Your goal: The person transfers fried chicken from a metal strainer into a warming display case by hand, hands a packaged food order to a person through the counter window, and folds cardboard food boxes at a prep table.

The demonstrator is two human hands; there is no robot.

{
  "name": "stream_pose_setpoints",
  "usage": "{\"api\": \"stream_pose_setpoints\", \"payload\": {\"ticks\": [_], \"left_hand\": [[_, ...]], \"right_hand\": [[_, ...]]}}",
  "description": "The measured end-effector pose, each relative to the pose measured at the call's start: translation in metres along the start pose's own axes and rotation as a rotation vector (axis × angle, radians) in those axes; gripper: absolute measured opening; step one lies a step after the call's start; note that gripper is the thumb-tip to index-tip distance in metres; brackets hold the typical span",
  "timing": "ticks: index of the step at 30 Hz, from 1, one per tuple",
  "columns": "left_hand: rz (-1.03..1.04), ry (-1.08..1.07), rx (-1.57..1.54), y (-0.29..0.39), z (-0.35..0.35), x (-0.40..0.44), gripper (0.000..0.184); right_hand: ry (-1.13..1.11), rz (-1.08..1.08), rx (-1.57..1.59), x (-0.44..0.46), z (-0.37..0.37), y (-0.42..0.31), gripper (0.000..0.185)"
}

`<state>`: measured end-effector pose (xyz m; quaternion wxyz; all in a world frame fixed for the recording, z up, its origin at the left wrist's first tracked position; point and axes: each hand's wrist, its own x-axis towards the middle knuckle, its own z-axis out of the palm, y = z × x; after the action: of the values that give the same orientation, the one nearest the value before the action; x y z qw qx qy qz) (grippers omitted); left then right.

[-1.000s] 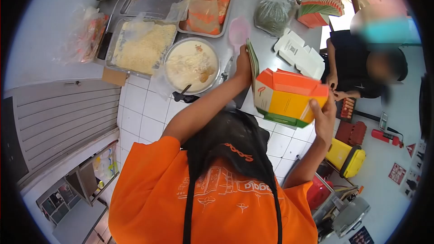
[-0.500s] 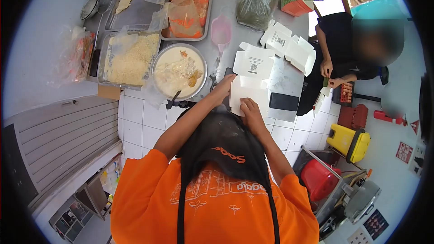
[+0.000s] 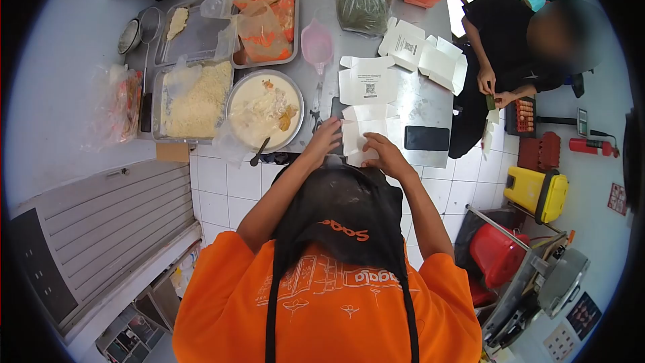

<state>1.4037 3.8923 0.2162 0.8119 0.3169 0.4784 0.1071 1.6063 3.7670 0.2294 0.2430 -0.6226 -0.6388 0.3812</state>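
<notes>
A partly folded white cardboard box (image 3: 361, 126) lies at the table's near edge, its printed lid (image 3: 368, 85) opened away from me. My left hand (image 3: 325, 140) is beside the box's left edge, fingers stretched out and slightly apart, holding nothing. My right hand (image 3: 386, 156) grips the near right part of the box, with fingers bent over its wall. What its fingertips press on inside is partly hidden. A dark phone (image 3: 426, 138) lies right of this hand. Two more opened white boxes (image 3: 402, 46) sit farther back.
Left stand a bowl of creamy batter (image 3: 265, 111), a tray of crumbs (image 3: 195, 104) and a tray with orange-filled bags (image 3: 269, 33). A pink scoop (image 3: 316, 44) and a bag of green stuff (image 3: 365, 1) lie behind. At right another person (image 3: 500, 44) handles something green.
My left hand has come off the box's left edge and its fingers have opened. My right hand has shifted on the near right wall. The camera view has moved slightly.
</notes>
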Motion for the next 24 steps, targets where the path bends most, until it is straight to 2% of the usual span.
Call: {"api": "stream_pose_setpoints", "payload": {"ticks": [2,5,6,9,10,14,18,21,24], "left_hand": [[0.008,0.015,0.024,-0.003,0.0,-0.004,0.069],[-0.025,0.026,0.062,-0.005,0.002,-0.009,0.067],[-0.043,0.028,0.073,-0.005,0.003,-0.009,0.066],[-0.021,0.022,0.072,-0.01,0.008,-0.012,0.068],[-0.033,0.026,0.058,-0.011,0.007,-0.01,0.068],[-0.018,0.044,0.113,-0.013,0.007,-0.014,0.067],[0.02,0.012,0.202,-0.007,0.003,-0.006,0.065],[0.047,-0.042,0.456,-0.001,-0.005,-0.002,0.064],[0.156,-0.07,0.616,-0.006,-0.017,0.013,0.061]], "right_hand": [[0.023,-0.015,-0.031,-0.002,0.004,0.007,0.046],[0.245,0.096,-0.275,-0.005,0.014,-0.011,0.048],[0.31,0.134,-0.288,-0.003,0.027,-0.006,0.059],[0.326,0.339,-0.34,0.01,0.04,-0.033,0.069],[0.313,0.376,-0.355,0.015,0.047,-0.032,0.077],[0.284,0.437,-0.319,0.013,0.048,-0.032,0.079],[0.171,0.43,-0.427,0.003,0.045,-0.044,0.086],[0.158,0.345,-0.512,-0.003,0.053,-0.027,0.078],[0.015,0.281,-0.373,-0.012,0.033,-0.017,0.065]]}}
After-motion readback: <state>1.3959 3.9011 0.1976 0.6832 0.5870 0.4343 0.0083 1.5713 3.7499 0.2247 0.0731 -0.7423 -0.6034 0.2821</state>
